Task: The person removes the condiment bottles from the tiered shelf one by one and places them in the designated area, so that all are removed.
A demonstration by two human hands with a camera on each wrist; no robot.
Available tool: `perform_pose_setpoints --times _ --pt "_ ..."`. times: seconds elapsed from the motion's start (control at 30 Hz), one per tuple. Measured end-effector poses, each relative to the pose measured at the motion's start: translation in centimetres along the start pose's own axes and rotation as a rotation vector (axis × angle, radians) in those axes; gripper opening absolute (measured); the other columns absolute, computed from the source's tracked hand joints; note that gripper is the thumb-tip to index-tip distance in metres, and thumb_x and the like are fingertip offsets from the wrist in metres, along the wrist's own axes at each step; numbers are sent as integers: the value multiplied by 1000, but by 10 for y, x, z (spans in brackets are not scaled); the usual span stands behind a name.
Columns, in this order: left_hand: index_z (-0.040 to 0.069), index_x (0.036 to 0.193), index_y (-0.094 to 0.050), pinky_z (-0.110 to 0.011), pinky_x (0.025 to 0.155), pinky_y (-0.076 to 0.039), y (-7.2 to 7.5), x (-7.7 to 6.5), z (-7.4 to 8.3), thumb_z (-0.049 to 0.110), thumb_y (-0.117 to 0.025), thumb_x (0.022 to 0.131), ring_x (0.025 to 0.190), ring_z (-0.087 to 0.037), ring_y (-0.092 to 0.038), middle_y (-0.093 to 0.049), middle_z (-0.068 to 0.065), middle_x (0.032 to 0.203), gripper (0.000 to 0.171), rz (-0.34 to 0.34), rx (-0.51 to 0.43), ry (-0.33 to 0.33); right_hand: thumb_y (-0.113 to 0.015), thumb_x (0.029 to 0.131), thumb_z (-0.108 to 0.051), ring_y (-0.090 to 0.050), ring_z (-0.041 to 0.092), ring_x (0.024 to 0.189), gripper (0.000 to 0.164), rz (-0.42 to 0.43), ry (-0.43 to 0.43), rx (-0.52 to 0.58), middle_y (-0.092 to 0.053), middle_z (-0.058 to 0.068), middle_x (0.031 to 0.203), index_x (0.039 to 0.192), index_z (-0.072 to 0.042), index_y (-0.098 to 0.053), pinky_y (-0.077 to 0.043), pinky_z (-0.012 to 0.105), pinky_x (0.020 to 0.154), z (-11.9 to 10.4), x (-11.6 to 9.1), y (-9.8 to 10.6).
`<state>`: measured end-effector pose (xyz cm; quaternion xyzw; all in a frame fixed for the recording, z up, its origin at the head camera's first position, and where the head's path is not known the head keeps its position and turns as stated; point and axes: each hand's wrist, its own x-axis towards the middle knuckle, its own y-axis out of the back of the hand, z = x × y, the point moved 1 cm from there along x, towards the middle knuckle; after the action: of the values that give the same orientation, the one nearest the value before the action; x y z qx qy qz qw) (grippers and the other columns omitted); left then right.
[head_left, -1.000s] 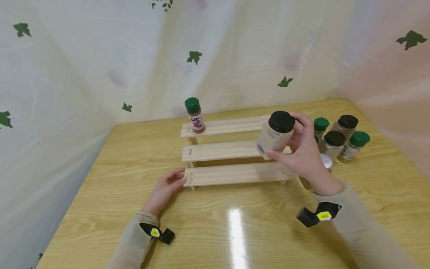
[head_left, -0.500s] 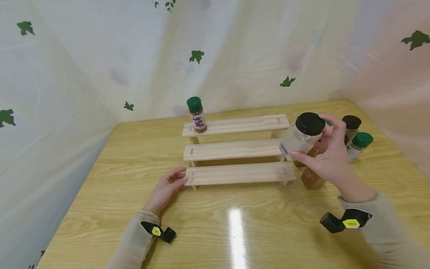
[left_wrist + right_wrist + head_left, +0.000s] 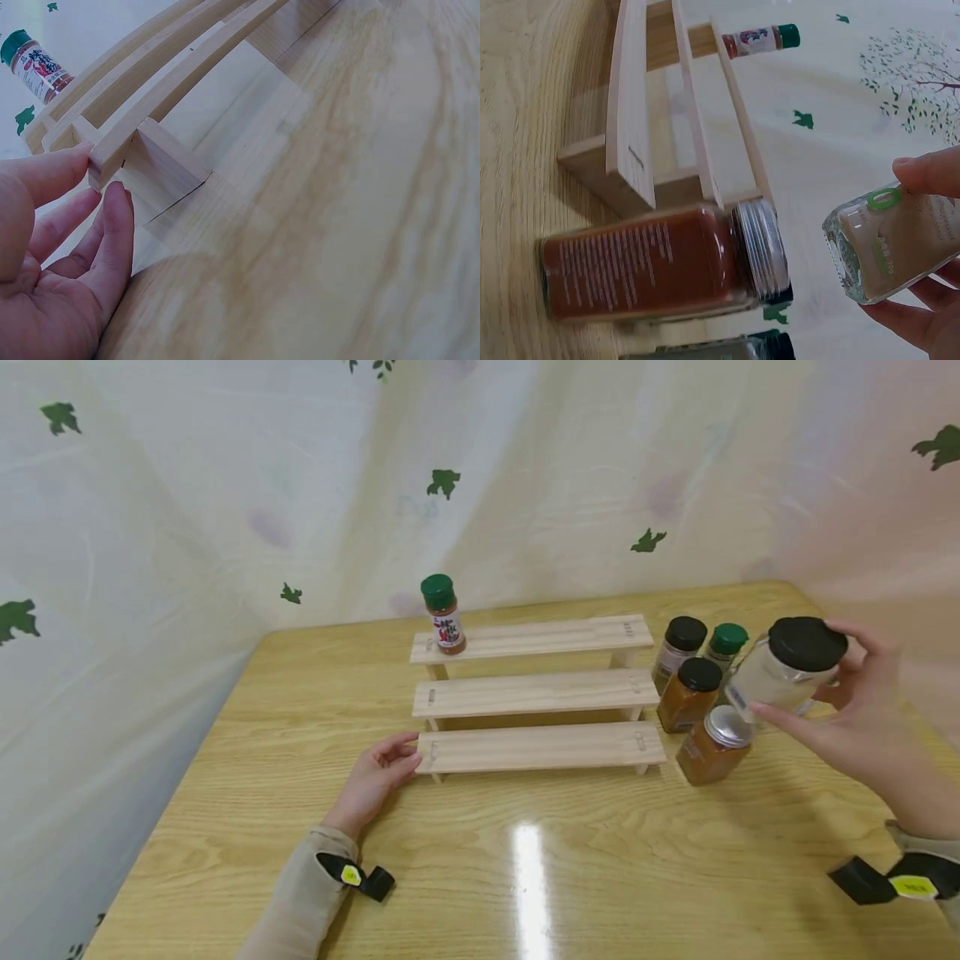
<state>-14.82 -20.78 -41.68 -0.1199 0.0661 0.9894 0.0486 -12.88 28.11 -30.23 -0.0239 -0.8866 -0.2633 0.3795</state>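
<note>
My left hand (image 3: 371, 783) pinches the left end of the lowest shelf of a three-tier wooden rack (image 3: 536, 747); in the left wrist view the thumb (image 3: 64, 169) lies against the board end with fingertips beside and below it. Raised at the right, my right hand (image 3: 862, 727) grips a clear square spice jar (image 3: 772, 681) with a black lid, tilted, thumb on one side and fingers on the other. Pale powder shows inside this jar in the right wrist view. A green-capped chili powder bottle (image 3: 446, 622) stands at the left of the top shelf.
Right of the rack stand a silver-lidded jar of red-brown powder (image 3: 712, 756), a black-lidded orange-brown jar (image 3: 688, 697), another black-lidded jar (image 3: 677, 647) and a green-capped bottle (image 3: 726, 643). The held jar hides whatever is behind it. A patterned curtain (image 3: 525, 485) hangs behind the table.
My right hand has carried the black-lidded jar rightward, from above the rack to beyond the jars at its right, uncovering several of them. My left hand stays at the rack's end.
</note>
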Motion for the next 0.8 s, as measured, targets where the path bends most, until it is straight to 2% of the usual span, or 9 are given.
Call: perform_pose_setpoints --times 0.13,0.2,0.4,0.63,0.8 --pt "-3 135 -46 -18 77 -52 0 0 1 5 -59 92 86 -5 -56 -54 -3 103 45 0 -2 -2 -78 73 -23 -52 -11 98 89 43 -141 -29 -51 -24 117 138 -1 -22 -39 2 77 9 -13 15" --pt "-2 135 -47 -18 76 -52 0 1 0 5 -59 92 86 -5 -56 -54 -3 103 45 5 -8 3 -79 72 -7 -51 -13 96 89 54 -191 -43 -50 -25 115 140 -5 -23 -38 0 76 14 -19 20" --pt "-1 135 -48 -18 77 -52 0 0 1 4 -58 92 86 -5 -56 -54 -3 104 44 9 3 9 -77 64 15 -51 -16 91 95 42 -279 -90 -50 -28 111 140 -5 -24 -37 -2 77 29 -32 28" --pt "-3 135 -46 -17 77 -52 -1 -1 2 4 -58 92 86 -5 -55 -53 -3 103 45 3 2 6 -79 61 18 -47 -19 87 108 -83 -298 -147 -45 -29 109 142 -6 -12 -40 -3 68 57 -54 27" --pt "-2 135 -47 -17 77 -51 -1 -1 2 5 -58 92 86 -5 -55 -53 -4 104 45 4 -1 2 -76 59 24 -48 -17 88 113 -142 -346 -105 -44 -28 110 144 -10 -9 -42 -1 66 68 -61 23"
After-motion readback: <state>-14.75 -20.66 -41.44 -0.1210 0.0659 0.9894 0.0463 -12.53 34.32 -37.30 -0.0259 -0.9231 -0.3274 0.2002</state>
